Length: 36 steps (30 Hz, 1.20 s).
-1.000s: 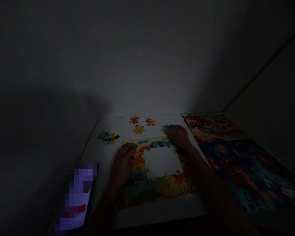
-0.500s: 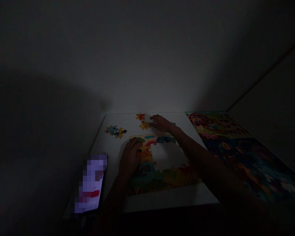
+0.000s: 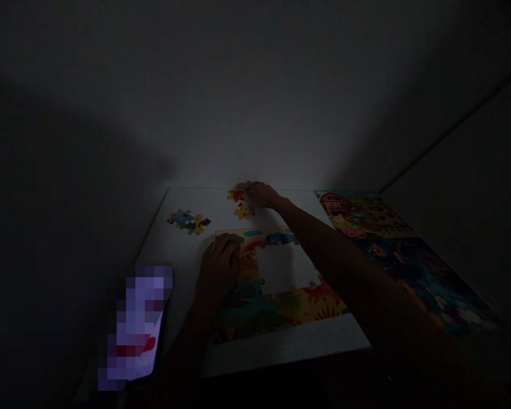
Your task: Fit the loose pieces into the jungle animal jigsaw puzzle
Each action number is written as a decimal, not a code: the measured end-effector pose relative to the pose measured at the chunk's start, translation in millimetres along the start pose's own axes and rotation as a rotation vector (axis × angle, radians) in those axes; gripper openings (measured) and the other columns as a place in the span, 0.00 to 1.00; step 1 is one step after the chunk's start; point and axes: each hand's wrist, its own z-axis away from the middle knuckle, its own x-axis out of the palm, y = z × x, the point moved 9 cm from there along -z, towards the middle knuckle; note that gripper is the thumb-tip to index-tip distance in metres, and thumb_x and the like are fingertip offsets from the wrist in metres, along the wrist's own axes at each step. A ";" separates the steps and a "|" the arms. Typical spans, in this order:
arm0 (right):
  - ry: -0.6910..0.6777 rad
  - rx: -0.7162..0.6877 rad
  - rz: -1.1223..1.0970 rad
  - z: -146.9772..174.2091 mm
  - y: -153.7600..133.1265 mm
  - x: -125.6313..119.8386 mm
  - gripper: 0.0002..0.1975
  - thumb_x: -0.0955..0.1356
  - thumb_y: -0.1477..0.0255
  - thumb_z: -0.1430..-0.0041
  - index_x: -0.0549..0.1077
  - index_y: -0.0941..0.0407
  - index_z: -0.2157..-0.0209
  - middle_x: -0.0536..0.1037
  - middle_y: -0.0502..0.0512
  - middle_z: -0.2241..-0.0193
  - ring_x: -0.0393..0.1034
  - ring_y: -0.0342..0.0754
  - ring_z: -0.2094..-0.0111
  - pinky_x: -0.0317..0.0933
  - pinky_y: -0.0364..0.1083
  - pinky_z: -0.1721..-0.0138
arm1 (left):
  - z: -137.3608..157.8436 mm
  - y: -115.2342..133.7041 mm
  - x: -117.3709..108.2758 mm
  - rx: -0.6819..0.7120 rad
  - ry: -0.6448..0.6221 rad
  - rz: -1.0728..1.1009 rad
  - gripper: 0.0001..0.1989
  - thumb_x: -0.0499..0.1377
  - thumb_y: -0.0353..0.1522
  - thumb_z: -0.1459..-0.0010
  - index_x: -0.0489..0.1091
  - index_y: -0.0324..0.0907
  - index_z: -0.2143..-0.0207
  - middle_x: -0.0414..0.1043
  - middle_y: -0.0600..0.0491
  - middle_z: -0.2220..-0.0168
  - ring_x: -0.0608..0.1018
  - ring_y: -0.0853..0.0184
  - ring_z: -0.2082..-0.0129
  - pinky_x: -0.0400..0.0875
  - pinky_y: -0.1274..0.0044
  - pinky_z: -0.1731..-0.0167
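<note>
A partly built jigsaw puzzle (image 3: 281,312) lies on the white table, its colourful border laid around an open middle. My left hand (image 3: 219,255) rests flat on the upper left part of that border, fingers stretched out. At the table's far edge, my right hand (image 3: 262,195) has its fingers bent over the right end of a red and yellow puzzle piece (image 3: 235,195), which they partly hide. Just below that hand lies a yellow puzzle piece (image 3: 244,212). Dim light leaves the fingertips hard to make out.
Joined blue and yellow puzzle pieces (image 3: 188,222) lie at the back left. A lit phone (image 3: 147,358), its screen blurred, is at the front left. On the right lie a farm picture (image 3: 366,216) and a dark blue picture (image 3: 421,284). A wall (image 3: 247,113) rises behind the table.
My right hand has moved left and away from me, from beside the yellow piece to the red and yellow piece. My left hand stays on the puzzle border. The view has shifted slightly.
</note>
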 end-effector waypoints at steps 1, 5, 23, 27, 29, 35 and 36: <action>0.009 0.031 -0.002 2.1 12.4 -3.8 0.17 0.60 0.69 0.32 0.73 0.59 0.47 0.75 0.63 0.46 0.71 0.54 0.51 0.63 0.47 0.52 | 0.3 -0.4 0.0 -0.003 0.014 -0.010 0.14 0.50 0.28 0.36 0.74 0.40 0.55 0.72 0.44 0.46 0.73 0.55 0.47 0.69 0.60 0.46; 0.012 0.057 -0.019 14.0 52.4 -12.0 0.15 0.64 0.71 0.35 0.76 0.60 0.51 0.79 0.63 0.53 0.73 0.53 0.55 0.64 0.45 0.56 | 1.8 -2.1 -0.3 -0.012 0.078 -0.045 0.14 0.50 0.31 0.33 0.74 0.40 0.53 0.70 0.42 0.44 0.71 0.55 0.43 0.68 0.61 0.43; 0.020 0.230 -0.159 31.3 75.4 3.0 0.26 0.77 0.63 0.52 0.71 0.59 0.54 0.75 0.65 0.55 0.69 0.56 0.53 0.64 0.49 0.53 | 0.7 -5.5 3.0 -0.039 0.029 -0.020 0.16 0.50 0.30 0.35 0.74 0.37 0.51 0.69 0.40 0.42 0.68 0.53 0.39 0.64 0.59 0.39; 0.167 0.291 -0.457 55.2 84.1 -4.1 0.23 0.74 0.68 0.51 0.66 0.58 0.55 0.74 0.55 0.65 0.68 0.48 0.66 0.63 0.44 0.66 | -0.5 -5.1 2.5 -0.062 0.009 -0.021 0.16 0.50 0.31 0.35 0.74 0.38 0.51 0.68 0.41 0.41 0.68 0.54 0.39 0.64 0.58 0.39; 0.225 0.237 -0.640 77.0 80.4 -8.7 0.27 0.73 0.69 0.52 0.64 0.57 0.50 0.73 0.51 0.67 0.66 0.45 0.70 0.62 0.44 0.69 | -0.9 -5.1 3.0 -0.077 -0.007 -0.023 0.16 0.50 0.31 0.34 0.74 0.39 0.51 0.68 0.41 0.41 0.69 0.54 0.40 0.64 0.58 0.40; 0.071 0.085 -1.065 162.1 30.5 9.9 0.22 0.73 0.67 0.52 0.70 0.54 0.54 0.74 0.52 0.63 0.70 0.46 0.65 0.66 0.45 0.64 | -1.0 -3.0 1.3 -0.081 0.005 -0.005 0.15 0.51 0.29 0.36 0.74 0.38 0.51 0.68 0.42 0.42 0.68 0.54 0.39 0.63 0.60 0.39; 0.040 0.085 -1.108 173.9 21.1 16.8 0.19 0.74 0.66 0.53 0.70 0.54 0.59 0.74 0.51 0.65 0.70 0.45 0.66 0.66 0.45 0.65 | -0.9 -2.7 1.4 -0.079 0.006 -0.004 0.16 0.51 0.29 0.37 0.74 0.38 0.51 0.69 0.42 0.42 0.68 0.54 0.39 0.63 0.60 0.39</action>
